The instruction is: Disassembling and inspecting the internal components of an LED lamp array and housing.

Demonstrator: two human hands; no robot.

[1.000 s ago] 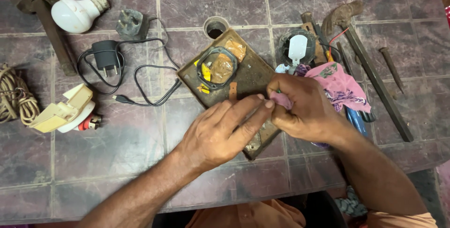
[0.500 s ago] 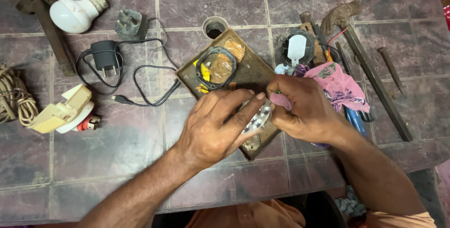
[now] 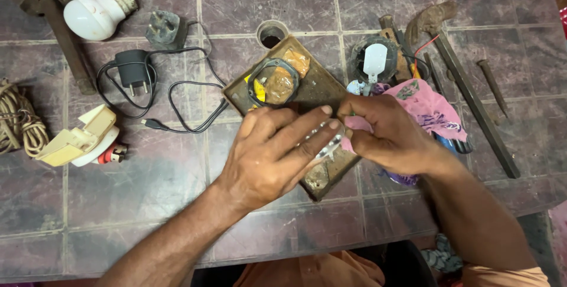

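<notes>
- Left hand (image 3: 269,157) flat over brown board (image 3: 319,89), fingers pinching small silvery part (image 3: 326,145) (mostly hidden).
- Right hand (image 3: 387,133) closed round pink tool handle (image 3: 354,126), tip at the part.
- Black ring (image 3: 273,81) lies on board's far end; pink cloth (image 3: 428,107) just behind R hand.

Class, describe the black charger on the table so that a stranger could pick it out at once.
Start at the white bulb in the table's far left corner. Just below it lies the black charger, pins up, its thin black cable looping toward the wooden board. Unlike the grey plug beside it, it trails a cord.
</notes>
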